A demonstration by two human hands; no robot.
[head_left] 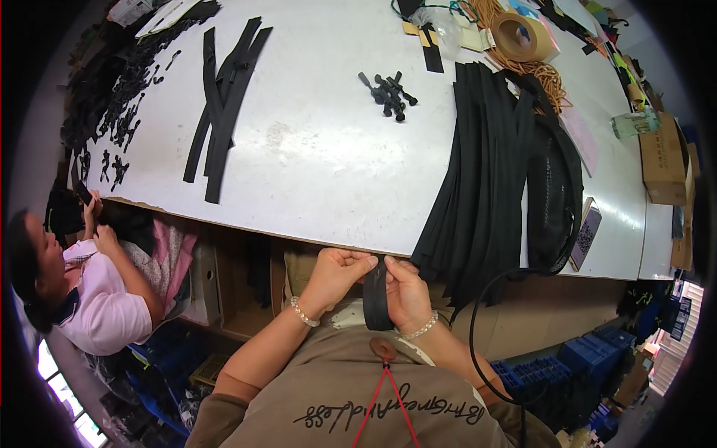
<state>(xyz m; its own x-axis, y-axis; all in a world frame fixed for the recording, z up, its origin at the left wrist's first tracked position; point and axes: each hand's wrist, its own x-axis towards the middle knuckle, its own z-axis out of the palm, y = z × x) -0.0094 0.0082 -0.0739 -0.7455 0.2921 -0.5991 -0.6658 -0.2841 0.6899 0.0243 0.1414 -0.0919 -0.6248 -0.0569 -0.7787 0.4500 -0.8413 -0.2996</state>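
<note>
At the front edge of the table, a black zipper tape (377, 302) hangs in a loop between my hands. My left hand (337, 278) pinches the tape's upper end between thumb and fingertips. My right hand (408, 293) grips the same end from the other side, thumb on top. The exact spot where the fingertips meet is partly hidden. Just right of my hands, a thick bundle of black zipper tapes (478, 172) droops over the table edge. Farther back lies a small heap of black zipper pulls (390, 95).
Several black strips (224, 112) lie crossed at the left, beside many scattered small black pulls (123, 104). A co-worker (97, 291) sits at the left edge. A tape roll (520, 37), a black mesh bag (554, 179), a phone (586, 233) and a black cable (473, 328) are on the right.
</note>
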